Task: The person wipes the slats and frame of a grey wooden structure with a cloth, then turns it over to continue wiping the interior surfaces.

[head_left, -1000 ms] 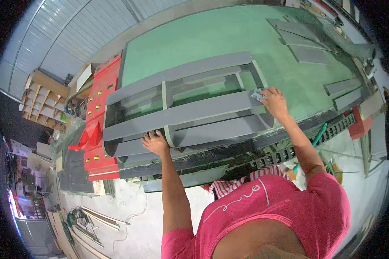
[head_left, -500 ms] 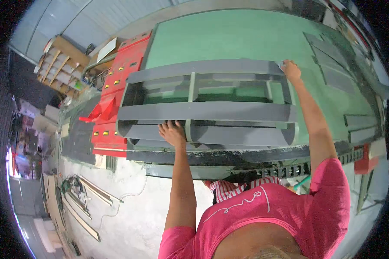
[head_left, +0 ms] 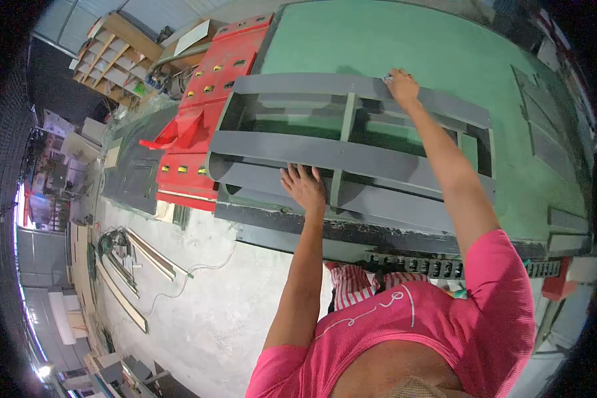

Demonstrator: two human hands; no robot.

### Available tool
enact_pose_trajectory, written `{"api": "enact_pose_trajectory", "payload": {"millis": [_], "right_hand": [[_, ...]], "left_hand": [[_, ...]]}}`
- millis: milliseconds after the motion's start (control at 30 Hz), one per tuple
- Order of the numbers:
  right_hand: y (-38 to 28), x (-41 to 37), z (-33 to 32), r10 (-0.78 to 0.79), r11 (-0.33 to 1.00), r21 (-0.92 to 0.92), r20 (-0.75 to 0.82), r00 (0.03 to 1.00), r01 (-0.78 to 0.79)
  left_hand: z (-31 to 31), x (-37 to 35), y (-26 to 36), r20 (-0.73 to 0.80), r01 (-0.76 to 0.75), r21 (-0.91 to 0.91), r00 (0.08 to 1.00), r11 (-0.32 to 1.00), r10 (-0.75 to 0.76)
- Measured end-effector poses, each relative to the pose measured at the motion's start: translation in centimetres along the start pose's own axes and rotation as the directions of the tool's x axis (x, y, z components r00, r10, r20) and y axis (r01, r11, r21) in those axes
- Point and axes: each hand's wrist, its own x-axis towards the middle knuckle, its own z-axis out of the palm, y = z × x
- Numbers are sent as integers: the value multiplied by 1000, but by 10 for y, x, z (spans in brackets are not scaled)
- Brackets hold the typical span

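Observation:
A grey slatted shelf unit [head_left: 292,140] lies on a green-topped table [head_left: 378,33], with long boards across its upright dividers. My left hand [head_left: 305,189] rests with spread fingers on its lower board, near the middle divider. Farther away, my right hand [head_left: 403,87] is at the far board's outer edge, fingers closed around a small pale piece [head_left: 387,79]. I cannot tell what that piece is; most of it is hidden by the fingers.
A red metal section [head_left: 202,109] with yellow-marked slots adjoins the table's left side. Flat grey panels [head_left: 544,123] lie at the right of the tabletop. Wooden strips [head_left: 123,298] and a cable [head_left: 209,266] are on the floor at left. A compartmented wooden rack [head_left: 113,60] stands behind.
My right hand has moved left along the far board, from near its right end to past the middle divider. The view has turned, so the shelf unit appears tilted.

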Motion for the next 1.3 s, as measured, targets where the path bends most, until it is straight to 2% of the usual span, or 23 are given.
{"api": "enact_pose_trajectory", "payload": {"millis": [167,233,267,333,433,567,633,767,833,867,900,967,1000,1033,1100,1133,1167,1200,1233,1267,1300], "right_hand": [[-58,-5,18,-62,998,27,25,998,62],[-73,-12,19,-202,973,127,58,978,193],[-80,-17,20,-198,974,120,59,978,190],[-95,-43,10,-328,944,69,115,938,322],[-97,-69,-2,-397,915,100,67,915,390],[-101,-104,-23,-413,910,124,180,893,396],[-102,-138,-28,-423,896,227,171,890,382],[-102,-201,-53,-485,869,203,166,859,452],[-103,-230,-60,-536,832,265,157,829,488],[-105,-245,-60,-559,817,202,55,827,539],[-104,-256,-61,-546,827,199,57,836,526],[-104,-277,-65,-549,829,234,158,821,508],[-101,-290,-63,-593,799,260,185,784,543],[-98,-304,-62,-583,806,259,185,791,533],[-91,-324,-61,-575,777,454,229,786,436],[-86,-323,-66,-524,793,461,183,832,398],[-82,-319,-65,-522,795,456,175,835,401],[-79,-317,-64,-326,900,355,159,932,254],[-76,-317,-62,-116,963,258,121,986,82],[-70,-317,-49,-94,980,180,66,993,81],[-74,-320,-37,-90,981,180,62,994,77]], "left_hand": [[0,0,-4,-8,4,-45,1000,999,-5],[-2,0,-4,54,-6,-29,999,1000,8],[-4,1,-3,62,-3,-36,998,999,5],[-3,0,-5,62,-9,-53,998,999,13],[-4,1,-5,62,-19,-66,998,998,23],[-5,1,-6,72,-26,-72,997,997,31],[-5,1,-5,61,-26,-83,998,996,31],[-4,2,-6,68,-29,-69,997,997,34],[-5,1,-6,59,-45,-94,997,995,51],[-6,0,-6,42,-53,-118,997,992,58],[-7,0,-5,50,-65,-123,996,990,72],[-8,1,-5,58,-76,-115,995,990,83],[-8,1,-7,63,-86,-118,994,989,94],[-7,0,-9,62,-119,-105,990,987,126],[-8,-2,-15,62,-165,-98,983,981,171],[-11,-2,-21,60,-206,-198,973,958,222],[-13,1,-27,52,-242,-294,962,925,268],[-16,5,-35,50,-245,-296,961,923,271],[-18,10,-45,12,-284,-370,951,885,310],[-21,17,-56,-31,-324,-441,938,837,347],[-22,25,-68,-33,-329,-444,936,834,351]]}}
